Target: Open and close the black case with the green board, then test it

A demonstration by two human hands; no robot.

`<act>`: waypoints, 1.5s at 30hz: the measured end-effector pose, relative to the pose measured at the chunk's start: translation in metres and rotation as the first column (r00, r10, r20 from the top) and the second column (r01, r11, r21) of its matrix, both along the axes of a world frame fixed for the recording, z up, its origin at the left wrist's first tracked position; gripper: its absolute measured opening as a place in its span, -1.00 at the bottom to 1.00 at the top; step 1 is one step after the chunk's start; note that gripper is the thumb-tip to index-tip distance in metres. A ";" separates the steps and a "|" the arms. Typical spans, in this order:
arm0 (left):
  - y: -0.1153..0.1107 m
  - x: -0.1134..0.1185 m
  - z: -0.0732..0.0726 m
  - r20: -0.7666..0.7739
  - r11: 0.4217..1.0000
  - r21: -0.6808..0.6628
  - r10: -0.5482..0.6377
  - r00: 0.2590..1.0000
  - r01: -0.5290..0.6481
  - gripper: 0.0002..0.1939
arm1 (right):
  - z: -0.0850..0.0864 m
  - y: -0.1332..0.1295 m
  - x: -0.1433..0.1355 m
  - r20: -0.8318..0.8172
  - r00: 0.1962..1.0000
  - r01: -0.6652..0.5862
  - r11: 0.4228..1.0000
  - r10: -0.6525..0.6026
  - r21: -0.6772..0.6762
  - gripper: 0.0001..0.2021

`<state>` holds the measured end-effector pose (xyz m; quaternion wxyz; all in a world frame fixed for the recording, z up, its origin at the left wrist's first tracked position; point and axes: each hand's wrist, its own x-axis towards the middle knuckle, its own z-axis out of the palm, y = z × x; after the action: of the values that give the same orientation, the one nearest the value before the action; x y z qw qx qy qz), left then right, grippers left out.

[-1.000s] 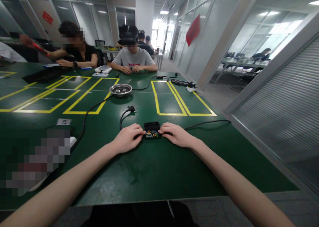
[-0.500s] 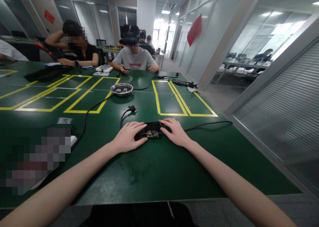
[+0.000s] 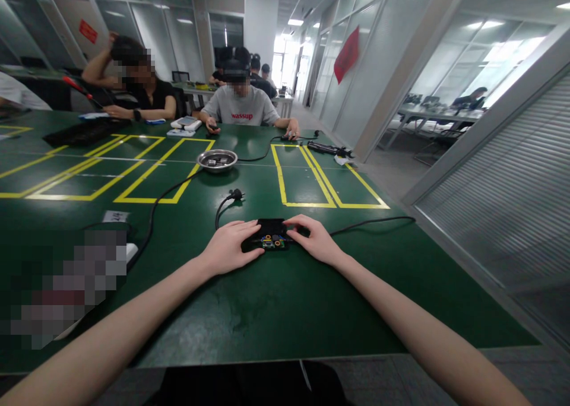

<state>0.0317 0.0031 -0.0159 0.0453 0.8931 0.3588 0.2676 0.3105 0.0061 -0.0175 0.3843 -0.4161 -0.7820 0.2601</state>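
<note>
A small black case [image 3: 272,227] lies opened on the green table, with a circuit board [image 3: 272,241] bearing orange-ringed coils and coloured wires in its near half. My left hand [image 3: 231,247] grips the left side of the case, thumb at the near edge and fingers at the far edge. At the right side, my right hand [image 3: 314,240] has its thumb and fingers on the case's edge. A black cable [image 3: 371,222] runs off to the right from the case, and a black plug [image 3: 236,194] on a curved cable lies beyond my left hand.
A metal bowl [image 3: 217,160] with small metal parts stands farther back. Yellow tape outlines mark the table [image 3: 267,317]. A white scale-like device [image 3: 186,124], a black tray [image 3: 84,132] and a black tool [image 3: 327,149] lie near the far edge. People sit opposite.
My right fingers have shifted slightly on the case, and its black far half shows more fully. Across the table, a person's hand has moved right onto the cable's small black part.
</note>
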 end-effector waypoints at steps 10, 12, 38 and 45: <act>-0.002 0.002 0.003 0.006 0.998 0.041 -0.050 0.999 0.050 -0.50 | -0.006 0.002 -0.001 -0.165 0.986 -0.003 0.996 -0.012 -0.091 -0.74; -0.003 0.003 0.006 0.004 0.998 0.032 -0.047 0.999 0.047 -0.54 | -0.007 0.002 -0.001 -0.218 0.976 -0.021 0.990 -0.009 -0.137 -0.67; -0.009 0.008 0.014 -0.004 0.996 -0.019 -0.084 0.996 0.084 -0.79 | -0.004 -0.003 -0.005 -0.202 0.979 -0.035 0.994 0.013 -0.105 -0.74; -0.009 0.007 0.014 -0.012 0.998 -0.009 -0.064 0.998 0.064 -0.74 | -0.002 -0.004 -0.006 -0.192 0.981 -0.038 0.995 0.020 -0.093 -0.83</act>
<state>0.0390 -0.0062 -0.0021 0.0554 0.9056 0.3312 0.2591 0.3043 0.0021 -0.0200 0.4331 -0.3959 -0.7340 0.3419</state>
